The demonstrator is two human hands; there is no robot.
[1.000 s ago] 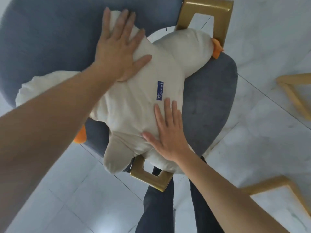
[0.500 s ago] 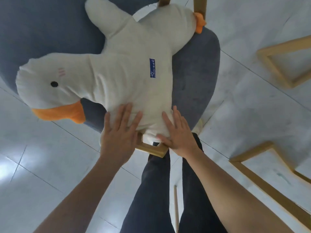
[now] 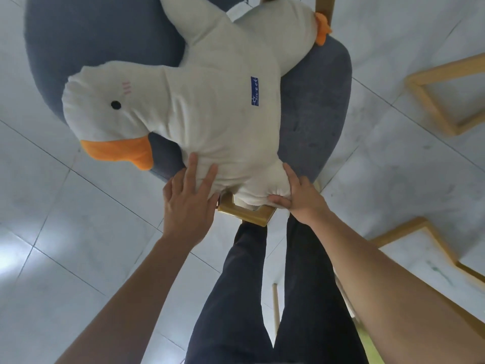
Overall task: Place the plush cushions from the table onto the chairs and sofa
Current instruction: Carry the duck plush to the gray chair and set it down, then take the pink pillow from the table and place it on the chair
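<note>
The duck (image 3: 210,101) lies on the chair (image 3: 315,114), its near end over the front edge. My left hand (image 3: 189,203) presses flat on it and my right hand (image 3: 301,198) pinches that end. This is the settling step, I think. Next I'd tuck it in and let go.

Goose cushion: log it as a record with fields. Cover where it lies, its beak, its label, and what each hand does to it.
cushion: white goose cushion, lying across the grey chair
beak: orange beak, at the seat's edge
label: blue tag on the body
left: left hand flat, fingers straight on the near edge
right: right hand pinches the near corner flap, thumb underneath
floor: pale tiles
</note>
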